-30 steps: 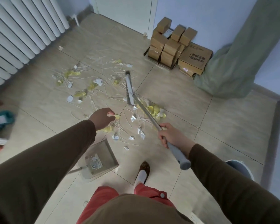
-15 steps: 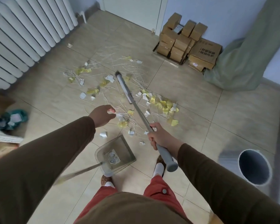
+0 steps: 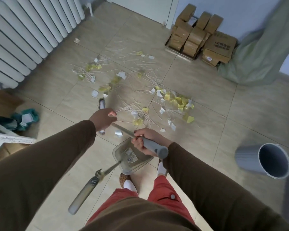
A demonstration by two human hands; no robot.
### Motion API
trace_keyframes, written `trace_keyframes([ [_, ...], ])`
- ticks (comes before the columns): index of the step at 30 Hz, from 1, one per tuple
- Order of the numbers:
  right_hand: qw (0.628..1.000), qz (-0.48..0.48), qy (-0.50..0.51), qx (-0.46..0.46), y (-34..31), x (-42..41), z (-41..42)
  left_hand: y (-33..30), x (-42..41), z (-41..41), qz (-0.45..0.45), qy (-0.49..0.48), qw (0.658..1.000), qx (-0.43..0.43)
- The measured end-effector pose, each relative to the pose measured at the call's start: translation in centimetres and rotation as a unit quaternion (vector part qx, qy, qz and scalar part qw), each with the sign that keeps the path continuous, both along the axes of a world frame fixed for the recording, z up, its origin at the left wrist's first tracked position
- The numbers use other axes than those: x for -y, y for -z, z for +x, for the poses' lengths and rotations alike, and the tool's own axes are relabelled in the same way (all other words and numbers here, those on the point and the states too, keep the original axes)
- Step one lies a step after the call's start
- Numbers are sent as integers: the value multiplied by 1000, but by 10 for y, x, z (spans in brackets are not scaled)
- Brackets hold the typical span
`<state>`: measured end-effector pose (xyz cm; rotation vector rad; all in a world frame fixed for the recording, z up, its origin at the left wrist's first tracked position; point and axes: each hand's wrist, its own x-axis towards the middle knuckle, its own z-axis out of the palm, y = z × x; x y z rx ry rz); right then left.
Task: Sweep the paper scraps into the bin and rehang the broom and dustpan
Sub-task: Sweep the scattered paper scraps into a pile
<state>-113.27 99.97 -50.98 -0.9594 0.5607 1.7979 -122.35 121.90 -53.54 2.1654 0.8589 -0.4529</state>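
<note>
Paper scraps (image 3: 177, 100), white and yellow, are scattered with thin pale sticks (image 3: 133, 107) over the tiled floor (image 3: 240, 114), just beyond the dustpan (image 3: 132, 160). The dustpan is seen lying on the floor close to the person's feet, its long handle slanting back towards the camera on the left side. The broom (image 3: 154, 145) is gripped at its grey handle by the right hand (image 3: 144, 139), directly above the dustpan, with the fingers wrapped around the shaft. The broom head (image 3: 101, 104) is seen beyond and to the left of the dustpan, blurred and partly hidden. The left hand (image 3: 103, 118) is held just beyond the dustpan, over the broom's shaft, with fingers loosely curled; what it holds, if anything, cannot be told. A grey bin (image 3: 265, 160) is seen well to the right of the dustpan, tilted in this wide view. Cardboard boxes (image 3: 202, 35) are stacked far beyond the dustpan, against the wall.
</note>
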Motion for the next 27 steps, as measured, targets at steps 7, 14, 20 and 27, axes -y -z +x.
trace_keyframes([
  [7,995,-80,23,53,25,9,39,10,-2,-2,-1,9,1000,3],
  [14,975,-152,62,152,4,53,95,17,3,12,-10,6,1000,15],
  [20,975,-116,50,185,-31,63,76,20,7,31,-16,12,1000,20],
  [27,993,-23,76,91,-19,24,105,24,2,57,-14,5,1000,10],
])
